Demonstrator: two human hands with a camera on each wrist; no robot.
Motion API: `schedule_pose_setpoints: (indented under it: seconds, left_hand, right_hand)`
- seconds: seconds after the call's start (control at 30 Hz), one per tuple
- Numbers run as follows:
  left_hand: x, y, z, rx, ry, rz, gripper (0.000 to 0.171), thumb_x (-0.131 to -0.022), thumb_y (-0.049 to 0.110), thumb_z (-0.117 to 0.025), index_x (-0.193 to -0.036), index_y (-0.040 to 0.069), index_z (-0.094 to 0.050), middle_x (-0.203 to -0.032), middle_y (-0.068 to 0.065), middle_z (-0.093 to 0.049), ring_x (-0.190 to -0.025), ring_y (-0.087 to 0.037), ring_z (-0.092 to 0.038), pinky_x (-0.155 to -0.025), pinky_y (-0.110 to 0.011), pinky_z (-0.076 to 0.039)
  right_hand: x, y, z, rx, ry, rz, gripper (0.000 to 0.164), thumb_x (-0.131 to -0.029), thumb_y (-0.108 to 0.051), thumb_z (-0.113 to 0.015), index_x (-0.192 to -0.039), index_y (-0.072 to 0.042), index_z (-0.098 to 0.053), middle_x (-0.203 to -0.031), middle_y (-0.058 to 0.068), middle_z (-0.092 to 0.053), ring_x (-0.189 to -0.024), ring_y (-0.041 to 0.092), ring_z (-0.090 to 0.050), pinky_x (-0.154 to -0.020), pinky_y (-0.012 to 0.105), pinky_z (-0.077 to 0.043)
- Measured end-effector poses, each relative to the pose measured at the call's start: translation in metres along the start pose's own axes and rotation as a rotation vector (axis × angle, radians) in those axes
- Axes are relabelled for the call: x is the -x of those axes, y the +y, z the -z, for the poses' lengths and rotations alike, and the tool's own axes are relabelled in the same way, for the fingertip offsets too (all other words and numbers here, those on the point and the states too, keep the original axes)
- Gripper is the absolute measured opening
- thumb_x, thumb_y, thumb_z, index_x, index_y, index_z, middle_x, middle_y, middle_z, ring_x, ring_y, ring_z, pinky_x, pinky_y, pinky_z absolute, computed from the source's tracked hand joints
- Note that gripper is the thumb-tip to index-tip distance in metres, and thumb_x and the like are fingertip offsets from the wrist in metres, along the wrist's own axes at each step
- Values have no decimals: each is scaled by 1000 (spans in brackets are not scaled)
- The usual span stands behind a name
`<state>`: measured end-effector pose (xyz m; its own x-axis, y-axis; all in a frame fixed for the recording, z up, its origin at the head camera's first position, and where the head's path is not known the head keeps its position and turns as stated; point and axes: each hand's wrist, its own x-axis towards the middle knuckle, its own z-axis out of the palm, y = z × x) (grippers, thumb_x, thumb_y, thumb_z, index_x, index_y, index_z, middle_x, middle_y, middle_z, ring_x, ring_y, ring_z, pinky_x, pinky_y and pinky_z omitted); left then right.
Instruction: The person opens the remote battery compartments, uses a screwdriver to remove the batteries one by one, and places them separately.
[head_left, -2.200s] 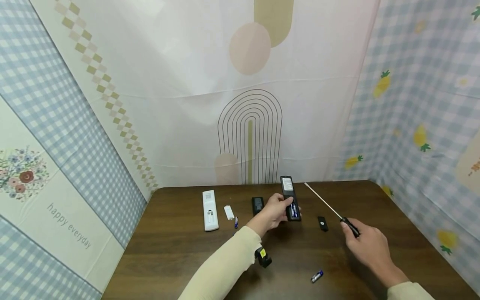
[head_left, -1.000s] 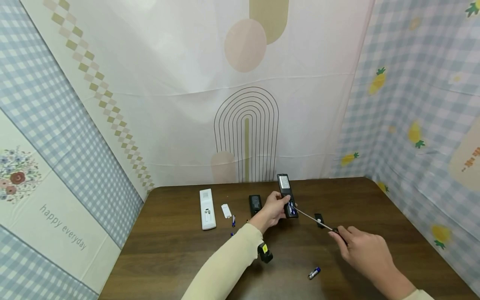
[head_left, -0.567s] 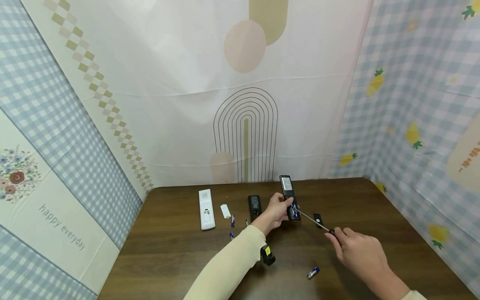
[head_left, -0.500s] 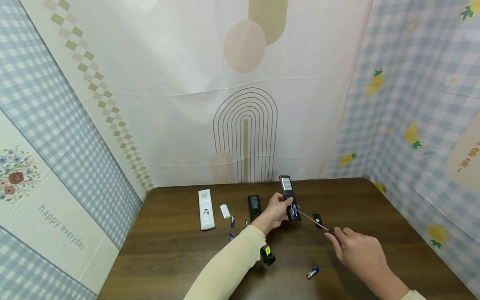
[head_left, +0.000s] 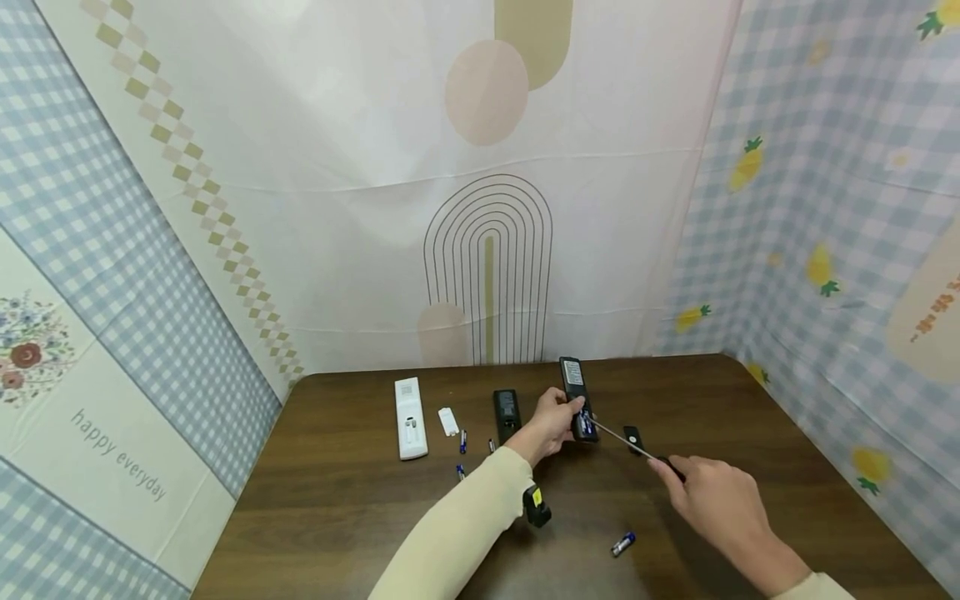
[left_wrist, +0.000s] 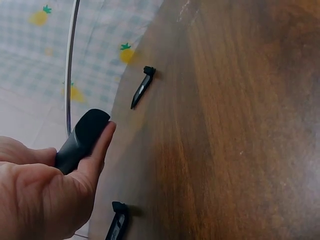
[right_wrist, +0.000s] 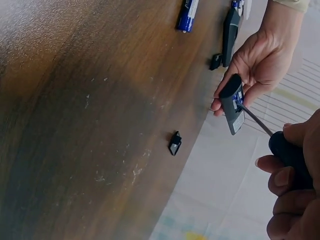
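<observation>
My left hand [head_left: 553,423] grips a black remote control [head_left: 574,379], held above the table with its back towards me. Batteries [head_left: 586,423] lie in its uncovered compartment. In my right hand [head_left: 718,500] is a screwdriver [head_left: 622,439]; the right wrist view shows the fingers curled round its dark handle [right_wrist: 290,155]. The shaft [right_wrist: 257,120] reaches into the battery compartment, and its very tip is hard to make out. Below the shaft, a small black battery cover [head_left: 633,439] lies on the table. The left wrist view shows the remote from its end.
To the left on the wooden table [head_left: 330,500] lie a white remote [head_left: 410,419], its white cover [head_left: 448,422] and a second black remote [head_left: 507,412]. Several loose batteries are about, one near the front [head_left: 622,544]. A patterned cloth hangs behind.
The screwdriver, earlier pointing up and away from the remote, has swung left so its shaft meets the battery compartment. In the last half second the remote's top has dipped slightly.
</observation>
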<state>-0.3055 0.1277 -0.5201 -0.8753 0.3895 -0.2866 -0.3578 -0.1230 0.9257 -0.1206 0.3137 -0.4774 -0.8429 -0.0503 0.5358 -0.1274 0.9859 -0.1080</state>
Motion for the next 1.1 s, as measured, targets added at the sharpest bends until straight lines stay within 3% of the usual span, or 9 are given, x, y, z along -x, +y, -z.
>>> schedule_pose_setpoints:
  seconds: [0.4, 0.53, 0.67, 0.77, 0.97, 1.1]
  left_hand:
    - [-5, -1, 0, -7, 4, 7, 21, -113, 19, -56, -127, 6, -47, -119, -24, -74, -106, -35, -79, -90, -50, -66]
    - [-8, -3, -2, 8, 0, 5, 22, -112, 18, -56, -128, 6, -47, -116, -24, -74, -103, -37, -79, -90, -50, -66]
    - [-10, -4, -2, 26, 12, 5, 21, -112, 19, -56, -126, 6, -47, -114, -23, -74, -100, -38, -80, -89, -51, -66]
    - [-11, -3, -3, 37, 19, 1, 20, -112, 19, -56, -125, 7, -47, -114, -24, -73, -100, -38, -80, -89, -52, -66]
    - [-13, -3, -3, 63, 32, -3, 17, -112, 18, -58, -121, 8, -48, -117, -25, -72, -103, -40, -79, -91, -54, -65]
    - [-14, -3, -3, 77, 34, -2, 16, -111, 17, -58, -120, 8, -47, -119, -27, -72, -104, -43, -78, -92, -56, -65]
  right_hand:
    - [-3, 2, -8, -138, -175, -172, 35, -102, -37, -73, -109, -5, -84, -84, 15, -82, -48, 11, -54, -41, 32, -37]
    - [-7, 2, -11, -129, -187, -198, 38, -104, -41, -70, -112, -6, -84, -70, 10, -77, -43, 11, -46, -40, 32, -32]
    - [-9, 3, -14, -124, -196, -218, 36, -103, -41, -70, -113, -9, -84, -48, -6, -58, -41, 11, -35, -41, 30, -27]
    - [-9, 4, -16, -129, -198, -223, 36, -104, -41, -70, -114, -10, -84, -43, -8, -51, -42, 11, -32, -41, 30, -26]
    - [-9, 8, -20, -138, -181, -218, 36, -103, -41, -71, -114, -9, -84, -52, -2, -65, -43, 11, -34, -41, 31, -29]
    - [-8, 9, -22, -147, -181, -226, 37, -103, -41, -71, -113, -7, -84, -52, -2, -65, -43, 11, -34, -42, 31, -30]
